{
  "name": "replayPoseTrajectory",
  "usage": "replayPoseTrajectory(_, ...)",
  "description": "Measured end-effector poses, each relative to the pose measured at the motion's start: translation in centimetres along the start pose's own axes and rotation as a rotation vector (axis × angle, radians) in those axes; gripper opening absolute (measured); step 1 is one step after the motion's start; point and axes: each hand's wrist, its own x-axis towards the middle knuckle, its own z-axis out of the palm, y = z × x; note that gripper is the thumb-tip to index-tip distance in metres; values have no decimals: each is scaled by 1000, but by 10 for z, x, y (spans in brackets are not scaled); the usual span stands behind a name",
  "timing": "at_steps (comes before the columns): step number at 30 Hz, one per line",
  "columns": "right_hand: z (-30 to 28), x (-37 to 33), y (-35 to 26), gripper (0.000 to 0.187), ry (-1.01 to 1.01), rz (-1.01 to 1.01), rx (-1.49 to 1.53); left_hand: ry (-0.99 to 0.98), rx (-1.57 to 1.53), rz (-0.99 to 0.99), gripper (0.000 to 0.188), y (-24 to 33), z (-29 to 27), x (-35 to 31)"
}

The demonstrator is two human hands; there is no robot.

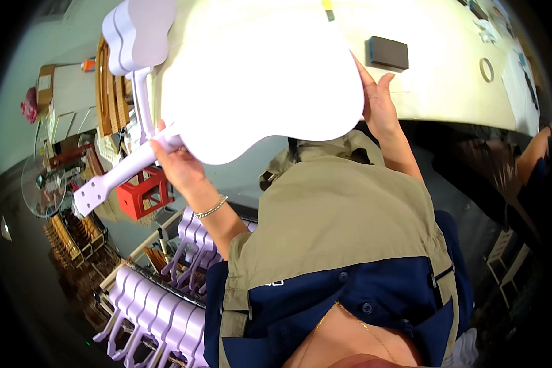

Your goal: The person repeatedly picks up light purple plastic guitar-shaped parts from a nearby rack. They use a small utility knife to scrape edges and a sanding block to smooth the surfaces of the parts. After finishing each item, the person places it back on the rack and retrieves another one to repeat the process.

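Observation:
A lilac ukulele [264,80] with no strings is held across in front of me. Its body is washed out to white by the bright light, so surface detail is lost. My left hand [181,168] wraps the neck where it meets the body, with the headstock [92,193] pointing to the lower left. At the body's right edge, my right hand [380,107] grips the rim, thumb up and its other fingers partly hidden by the body. A dark sanding block [388,53] with a blue side lies on the pale table [448,92], just beyond my right hand.
More lilac ukuleles [142,37] stand together at the far left. Several others hang on a rack [159,313] at lower left, near a red stool [144,193]. A tape ring [486,70] lies on the table. Another person's arm [533,153] shows at the right edge.

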Motion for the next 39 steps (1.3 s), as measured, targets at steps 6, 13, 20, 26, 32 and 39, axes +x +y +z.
replayPoseTrajectory(6,12,-6,-25,94,-2,-55,-261,83,37,-1,59,13,9,-9)
replayPoseTrajectory(13,10,-4,-22,94,-18,-30,-225,81,53,45,60,18,8,-13)
replayPoseTrajectory(20,7,4,-7,91,10,-87,-42,55,97,102,61,31,27,-29)
replayPoseTrajectory(26,-7,13,15,82,52,-149,175,-115,124,168,62,27,48,-41)
replayPoseTrajectory(32,-19,7,35,77,138,-11,261,-179,14,185,53,26,57,-50)
replayPoseTrajectory(39,-118,10,102,71,-49,41,-2,-428,-321,232,46,14,59,-35)
